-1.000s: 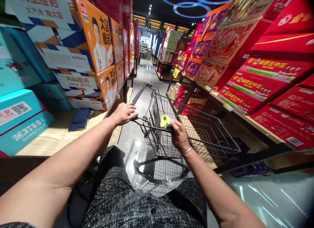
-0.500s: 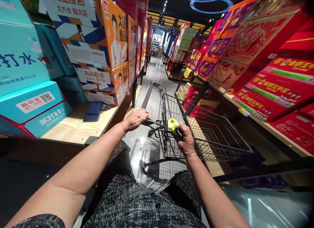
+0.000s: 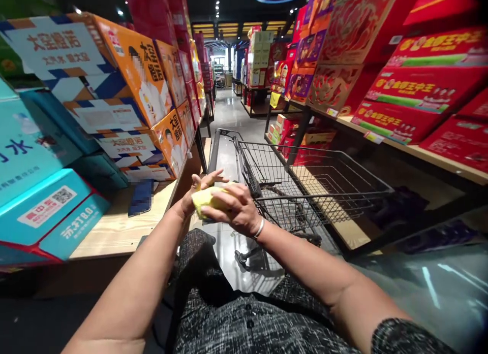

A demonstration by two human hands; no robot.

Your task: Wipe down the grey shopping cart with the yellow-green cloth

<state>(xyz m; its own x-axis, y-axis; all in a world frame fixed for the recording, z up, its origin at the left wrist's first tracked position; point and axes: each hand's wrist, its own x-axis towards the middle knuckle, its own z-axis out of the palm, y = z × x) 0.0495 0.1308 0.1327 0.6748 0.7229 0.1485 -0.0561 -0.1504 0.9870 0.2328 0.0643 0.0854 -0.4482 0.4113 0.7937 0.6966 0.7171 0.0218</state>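
head | right hand (image 3: 240, 209): grasping wadded yellow cloth (image 3: 203, 199) | left hand (image 3: 187, 201): splayed, unclenched | black wire cart (image 3: 324, 195) beyond

Mixed light: dark ceiling (image 3: 244, 6), small spotlights (image 3: 217, 8), near-blown-out patch at far aisle end. Hands (image 3: 242, 209) well lit. Polished floor (image 3: 229, 107) throws glare; streaky shadows under the cart (image 3: 324, 195). Wide-angle stretch at edges, top-right corner black. Lettering on orange boxes (image 3: 173, 135) slightly smeared.

Yellow cloth (image 3: 203, 200), partly hidden behind right hand (image 3: 241, 207) | teal carton (image 3: 34, 140), cropped at left | dark-blue item (image 3: 140, 197), partly pixelated
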